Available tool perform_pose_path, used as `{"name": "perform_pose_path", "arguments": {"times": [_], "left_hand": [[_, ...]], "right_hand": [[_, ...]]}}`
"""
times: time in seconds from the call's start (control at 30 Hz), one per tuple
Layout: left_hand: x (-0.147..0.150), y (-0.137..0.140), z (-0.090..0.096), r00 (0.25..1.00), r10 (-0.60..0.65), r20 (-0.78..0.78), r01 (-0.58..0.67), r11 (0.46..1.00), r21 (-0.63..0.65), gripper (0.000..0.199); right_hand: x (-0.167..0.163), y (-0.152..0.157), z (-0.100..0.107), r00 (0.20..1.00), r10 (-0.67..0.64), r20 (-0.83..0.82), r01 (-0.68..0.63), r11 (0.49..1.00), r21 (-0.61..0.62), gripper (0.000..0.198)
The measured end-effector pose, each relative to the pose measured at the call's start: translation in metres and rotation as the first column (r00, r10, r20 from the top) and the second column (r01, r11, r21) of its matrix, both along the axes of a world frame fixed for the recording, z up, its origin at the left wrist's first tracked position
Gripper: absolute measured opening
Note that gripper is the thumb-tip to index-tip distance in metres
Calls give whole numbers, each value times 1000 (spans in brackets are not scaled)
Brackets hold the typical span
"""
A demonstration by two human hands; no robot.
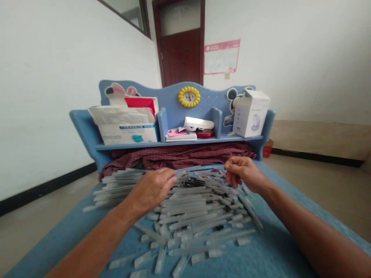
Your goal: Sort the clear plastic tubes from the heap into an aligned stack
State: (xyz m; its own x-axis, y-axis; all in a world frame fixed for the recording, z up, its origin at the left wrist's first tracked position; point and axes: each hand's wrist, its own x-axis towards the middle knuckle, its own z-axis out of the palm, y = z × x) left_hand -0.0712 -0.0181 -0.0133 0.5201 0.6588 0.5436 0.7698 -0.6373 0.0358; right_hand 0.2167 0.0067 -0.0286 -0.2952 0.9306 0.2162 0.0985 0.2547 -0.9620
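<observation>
A big pile of translucent pen barrels [185, 204] and short caps covers the middle of the blue desk [278, 243]. Some dark thin pieces [195, 180] lie among them. My left hand [158, 187] hovers over the pile's left side, fingers closed together; what they hold, if anything, is hidden. On the far right of the pile, my right hand [242, 173] has thumb and forefinger pinched, and whatever is between them is too small to make out. Left of my left hand lies a neater stack of translucent pens [116, 189]. Loose pen caps [145, 258] are scattered near the front.
Behind the pile runs a bunched red checked cloth [179, 154] under a blue shelf [133, 146]. On the shelf stand a mask box [127, 133], a stack of papers [181, 137], a red round tin [204, 133] and a white box [251, 116]. A yellow flower clock [189, 96] sits above.
</observation>
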Motion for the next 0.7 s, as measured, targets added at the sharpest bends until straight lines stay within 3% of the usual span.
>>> {"name": "perform_pose_path", "arguments": {"times": [0.1,0.2,0.3,0.4,0.47,0.57,0.7], "left_hand": [[-16,7,7,978,107,176,-89,990,-108,17],[-11,3,9,837,220,502,-63,948,-311,13],[6,-7,12,603,268,752,151,887,-437,18],[26,-17,19,353,236,905,421,824,-379,18],[38,-23,25,229,231,946,541,777,-321,15],[59,-32,32,122,245,962,652,711,-263,10],[88,-40,42,-13,276,961,733,656,-179,5]], "right_hand": [[-6,2,-8,999,-42,29,43,999,-7,24],[-18,-2,-17,986,-32,163,32,999,3,20],[-25,-5,-21,932,-48,359,13,995,99,19],[-27,-9,-19,886,-141,441,24,965,262,23],[-29,-15,-14,896,-134,424,-3,951,308,27],[-40,-30,-4,939,87,333,-175,954,244,33],[-63,-55,11,909,389,149,-404,910,90,44]]}}
